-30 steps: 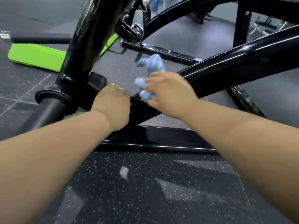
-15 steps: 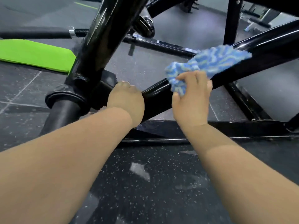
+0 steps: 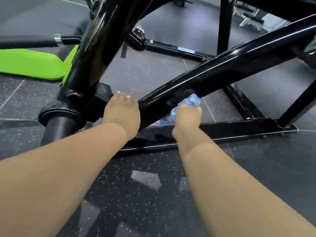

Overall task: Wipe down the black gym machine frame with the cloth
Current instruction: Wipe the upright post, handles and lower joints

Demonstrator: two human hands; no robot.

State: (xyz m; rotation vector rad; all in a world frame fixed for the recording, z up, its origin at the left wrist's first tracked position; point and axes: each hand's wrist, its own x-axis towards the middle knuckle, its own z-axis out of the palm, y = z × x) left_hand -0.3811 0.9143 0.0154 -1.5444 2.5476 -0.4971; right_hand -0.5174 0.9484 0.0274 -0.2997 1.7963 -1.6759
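The blue-and-white mottled cloth is sitting bunched against the lower, near side of the diagonal tube of the black gym machine frame, low down near where that tube is meeting the flat base bar. The right hand is gripping the cloth, its fingers curling round the wad and pushing it up against the glossy tube, with part of the fabric trailing down beside the wrist. Just to the left, the left hand is grasping the bottom end of the same tube, its fingers bending over the top of it and out of sight, so only the knuckles are showing. Both bare forearms are reaching in from the bottom of the view. Beyond the left hand, the thick main column of the frame is rising steeply up and to the right from a round black collar near the floor. A slim vertical post is standing behind the diagonal tube. A bright green pad is lying to the far left, behind the column. Everything is resting on a dark speckled rubber floor, which is catching pale reflections.
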